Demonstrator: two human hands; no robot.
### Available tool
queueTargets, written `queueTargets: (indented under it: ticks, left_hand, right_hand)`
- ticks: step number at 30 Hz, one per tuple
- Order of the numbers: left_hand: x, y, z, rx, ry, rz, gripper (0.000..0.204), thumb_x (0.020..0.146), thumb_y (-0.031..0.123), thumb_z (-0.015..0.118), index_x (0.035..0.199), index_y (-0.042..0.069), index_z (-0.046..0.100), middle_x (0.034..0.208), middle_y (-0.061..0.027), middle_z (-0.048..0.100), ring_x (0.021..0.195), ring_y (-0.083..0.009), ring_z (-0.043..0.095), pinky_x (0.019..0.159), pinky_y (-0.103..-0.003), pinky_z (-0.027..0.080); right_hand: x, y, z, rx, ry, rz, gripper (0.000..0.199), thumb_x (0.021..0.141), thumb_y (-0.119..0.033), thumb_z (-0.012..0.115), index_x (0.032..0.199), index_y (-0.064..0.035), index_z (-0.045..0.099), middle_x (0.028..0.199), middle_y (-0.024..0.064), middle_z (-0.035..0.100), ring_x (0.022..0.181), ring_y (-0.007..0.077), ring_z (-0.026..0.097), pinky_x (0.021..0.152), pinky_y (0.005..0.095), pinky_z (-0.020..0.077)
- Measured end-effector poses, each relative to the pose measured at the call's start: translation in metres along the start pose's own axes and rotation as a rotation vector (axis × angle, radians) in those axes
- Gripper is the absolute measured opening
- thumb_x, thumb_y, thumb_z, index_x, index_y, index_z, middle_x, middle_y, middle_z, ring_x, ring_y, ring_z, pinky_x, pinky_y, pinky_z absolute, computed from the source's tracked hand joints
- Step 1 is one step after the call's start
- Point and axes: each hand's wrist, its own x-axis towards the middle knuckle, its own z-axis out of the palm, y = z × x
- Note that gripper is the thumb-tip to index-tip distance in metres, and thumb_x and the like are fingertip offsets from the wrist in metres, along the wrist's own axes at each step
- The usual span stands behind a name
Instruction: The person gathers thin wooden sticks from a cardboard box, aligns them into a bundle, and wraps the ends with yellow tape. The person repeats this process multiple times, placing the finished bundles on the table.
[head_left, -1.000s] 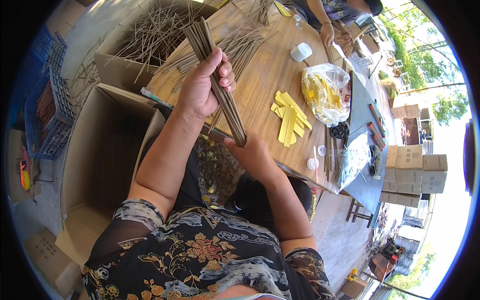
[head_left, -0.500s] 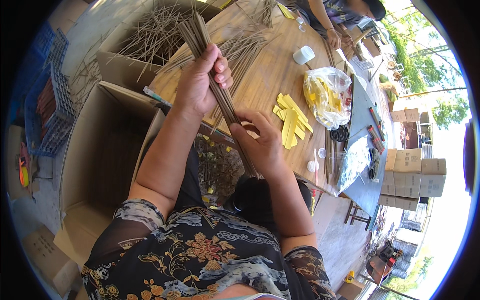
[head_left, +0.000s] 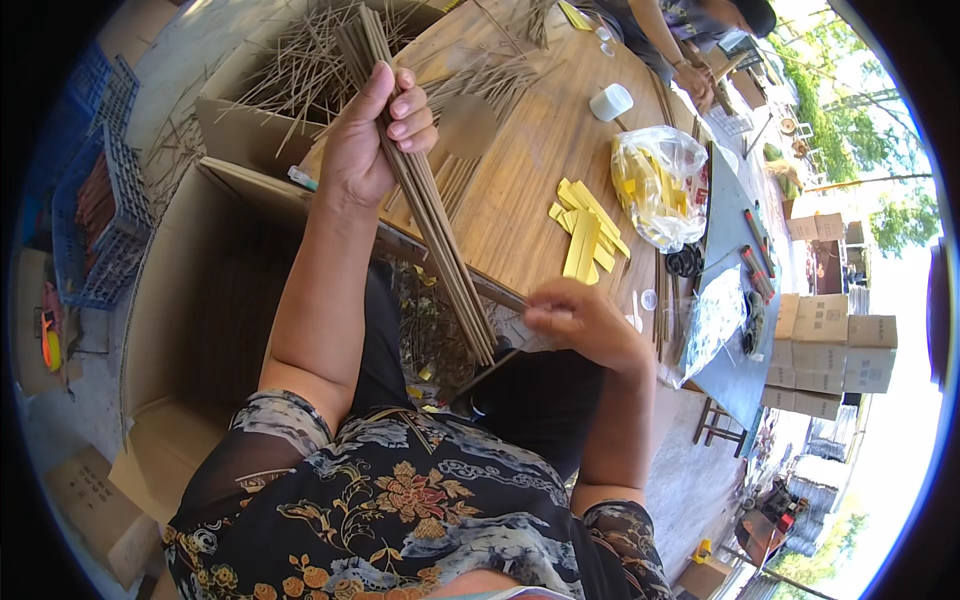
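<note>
My left hand (head_left: 372, 140) grips a bundle of thin brown sticks (head_left: 425, 195) that slants from upper left down toward my lap. My right hand (head_left: 580, 322) is off the bundle, just right of its lower end, pinching a single stick (head_left: 488, 370) between its fingers. The bundle's lower tips hang over the near edge of the wooden table (head_left: 520, 170). More loose sticks (head_left: 480, 90) lie spread on the table beyond my left hand.
Yellow paper strips (head_left: 585, 230) and a clear bag of yellow strips (head_left: 660, 185) lie on the table. An open cardboard box (head_left: 190, 310) stands at my left, another box with sticks (head_left: 270, 90) behind it. Another person's hand (head_left: 695, 85) works at the far end. Blue crates (head_left: 95, 220) stand left.
My right hand has let go of the bundle's lower part and drawn away to the right with one stick. My left hand has kept the bundle, lifting it slightly.
</note>
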Motion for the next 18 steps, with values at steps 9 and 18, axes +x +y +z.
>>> queueTargets:
  ticks: [9, 18]
  left_hand:
    - [0.000, -0.033, 0.000, -0.059, 0.021, -0.085, 0.025, 0.091, 0.027, 0.044, 0.091, 0.002, 0.047, 0.065, -0.0017, 0.043, 0.052, -0.0092, 0.041, 0.048, -0.022, 0.036]
    - [0.004, -0.021, 0.008, 0.061, 0.350, 0.245, 0.083, 0.082, 0.062, 0.034, 0.128, -0.006, 0.026, 0.127, -0.0238, 0.036, 0.122, -0.0347, 0.031, 0.104, -0.049, 0.018]
  right_hand:
    - [0.050, -0.027, 0.063, 1.041, -0.366, 0.166, 0.030, 0.076, -0.021, 0.068, 0.090, -0.0020, 0.048, 0.065, 0.0021, 0.053, 0.053, 0.0119, 0.054, 0.053, 0.0233, 0.0476]
    - [0.064, -0.064, 0.028, 0.678, -0.053, 0.086, 0.020, 0.082, -0.018, 0.061, 0.080, -0.0042, 0.047, 0.056, 0.0000, 0.046, 0.040, 0.0076, 0.045, 0.035, 0.0199, 0.0364]
